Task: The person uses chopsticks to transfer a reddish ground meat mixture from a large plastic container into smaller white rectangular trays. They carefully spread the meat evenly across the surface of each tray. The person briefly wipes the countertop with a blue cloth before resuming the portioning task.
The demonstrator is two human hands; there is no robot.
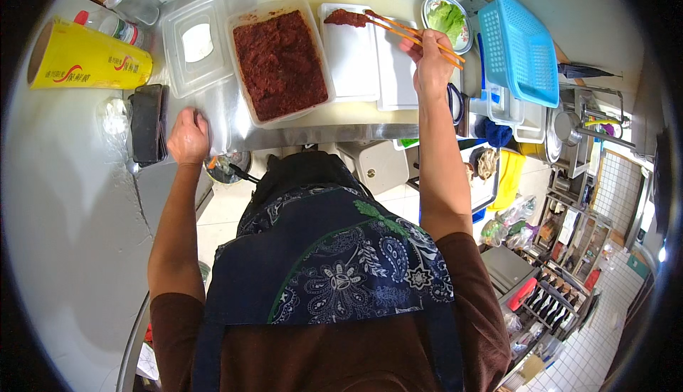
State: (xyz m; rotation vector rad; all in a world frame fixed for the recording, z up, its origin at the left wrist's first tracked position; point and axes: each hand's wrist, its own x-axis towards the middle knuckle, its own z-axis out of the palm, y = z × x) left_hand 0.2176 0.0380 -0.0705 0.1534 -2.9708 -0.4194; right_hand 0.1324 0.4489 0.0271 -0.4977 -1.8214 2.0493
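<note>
My right hand grips a pair of wooden chopsticks above two white rectangular trays. Their tips are at a dark red, marinated-looking piece of food, which is at the far end of the left tray. Beside it, the right tray is partly covered by my hand and its shadow. A clear plastic tub full of dark red, wet-looking food stands left of the trays. My left hand rests as a loose fist on the steel counter's near edge, its fingertips hidden.
Left of the tub lies a translucent lid. Further left are a yellow cling-film roll, glass jars and a dark phone-like object. A bowl of lettuce and a blue plastic basket stand at the right.
</note>
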